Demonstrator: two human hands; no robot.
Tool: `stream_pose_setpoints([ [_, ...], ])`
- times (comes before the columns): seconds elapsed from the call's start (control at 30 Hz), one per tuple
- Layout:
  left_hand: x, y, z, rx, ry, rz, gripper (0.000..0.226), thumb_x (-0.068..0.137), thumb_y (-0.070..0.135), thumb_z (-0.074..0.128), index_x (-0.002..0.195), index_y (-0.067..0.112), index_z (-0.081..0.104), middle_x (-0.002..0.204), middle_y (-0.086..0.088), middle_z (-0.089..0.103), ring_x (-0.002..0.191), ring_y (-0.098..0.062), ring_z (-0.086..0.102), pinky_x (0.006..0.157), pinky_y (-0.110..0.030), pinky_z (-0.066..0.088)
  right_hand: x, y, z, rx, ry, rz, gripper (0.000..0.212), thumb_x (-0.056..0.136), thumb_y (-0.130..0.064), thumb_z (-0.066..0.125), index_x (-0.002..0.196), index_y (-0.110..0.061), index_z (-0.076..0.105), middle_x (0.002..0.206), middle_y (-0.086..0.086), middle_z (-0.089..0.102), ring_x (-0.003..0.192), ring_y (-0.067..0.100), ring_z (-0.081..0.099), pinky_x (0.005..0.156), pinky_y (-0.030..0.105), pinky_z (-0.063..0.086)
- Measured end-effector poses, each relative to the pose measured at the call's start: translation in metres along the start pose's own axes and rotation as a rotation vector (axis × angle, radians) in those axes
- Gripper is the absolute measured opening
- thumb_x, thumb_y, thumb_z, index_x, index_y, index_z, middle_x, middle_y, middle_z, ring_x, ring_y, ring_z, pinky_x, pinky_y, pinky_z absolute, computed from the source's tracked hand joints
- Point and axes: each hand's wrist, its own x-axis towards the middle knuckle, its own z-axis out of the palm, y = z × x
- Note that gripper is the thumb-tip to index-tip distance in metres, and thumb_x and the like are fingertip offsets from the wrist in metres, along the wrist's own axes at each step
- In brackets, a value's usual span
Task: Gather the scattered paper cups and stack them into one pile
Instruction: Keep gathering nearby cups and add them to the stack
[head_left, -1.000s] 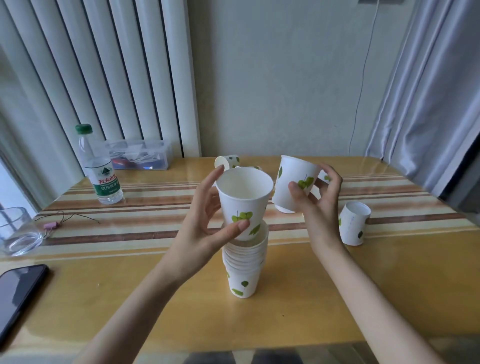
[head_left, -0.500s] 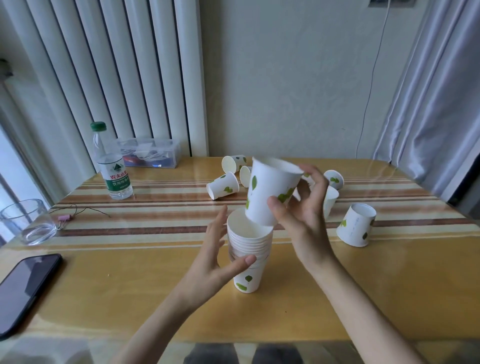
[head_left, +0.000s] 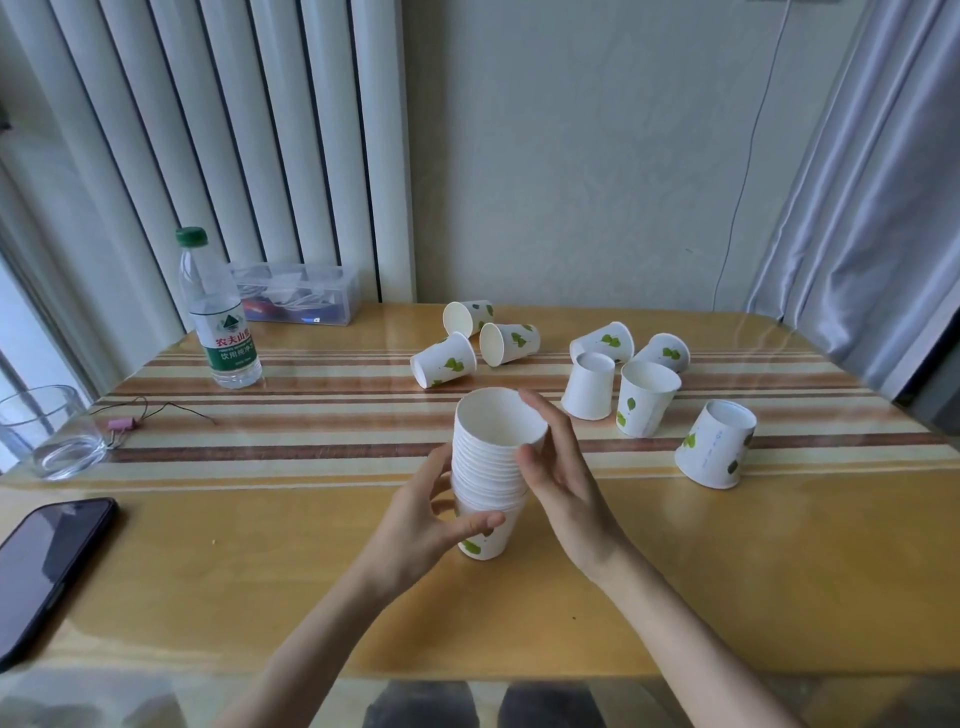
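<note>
A pile of nested white paper cups with green leaf prints (head_left: 491, 467) stands upright in the middle of the wooden table (head_left: 727, 571). My left hand (head_left: 431, 519) grips its lower part, thumb across the bottom cup. My right hand (head_left: 556, 478) rests against the pile's right side, fingers reaching up to the rim. Three loose cups (head_left: 442, 360) (head_left: 467, 316) (head_left: 509, 343) lie on their sides behind the pile. To the right, one cup (head_left: 647, 397) stands upright, two (head_left: 589, 385) (head_left: 717, 444) are upside down, and two (head_left: 605, 340) (head_left: 665, 353) lie tipped.
A water bottle with a green cap (head_left: 218, 312) and a clear plastic box (head_left: 298, 293) stand at the back left. A glass bowl (head_left: 49, 431) and a thin cable with a pink clip (head_left: 124, 423) sit at the left edge. A black phone (head_left: 44, 566) lies front left.
The cup in my left hand went onto the pile first, then my right hand pushed its cup down into the pile. Both hands now hold the pile.
</note>
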Motion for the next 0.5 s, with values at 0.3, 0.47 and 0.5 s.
stream_pose_setpoints([
  [0.3,0.044,-0.009,-0.025,-0.007,-0.087,-0.028,0.069,0.072,0.029,0.079,0.131,0.030,0.045,0.129,0.009,0.060,0.119,-0.007,0.056,0.102,-0.039,0.047,0.052,0.015,0.002,0.045,0.068,0.049,0.050,0.084,-0.036,0.059,0.130,-0.029,0.043,0.126,-0.015,0.056,0.120,0.000,0.050,0.096,0.024,0.042],
  [0.47,0.043,-0.019,-0.054,-0.057,-0.099,-0.076,0.094,0.062,0.053,0.079,0.141,0.029,0.035,0.138,0.006,0.053,0.123,-0.014,0.056,0.102,-0.039,0.046,0.058,0.032,-0.013,0.180,0.060,0.095,0.075,0.072,-0.073,0.052,0.130,-0.026,0.046,0.135,-0.003,0.055,0.122,0.015,0.052,0.091,0.035,0.047],
  [0.5,0.045,-0.018,-0.062,-0.088,-0.064,-0.093,0.093,0.060,0.058,0.078,0.139,0.028,0.038,0.135,0.003,0.056,0.121,-0.015,0.058,0.100,-0.037,0.048,0.063,0.035,-0.019,0.223,0.098,0.114,0.080,0.070,-0.076,0.051,0.128,-0.021,0.048,0.134,0.003,0.056,0.119,0.018,0.054,0.089,0.037,0.047],
])
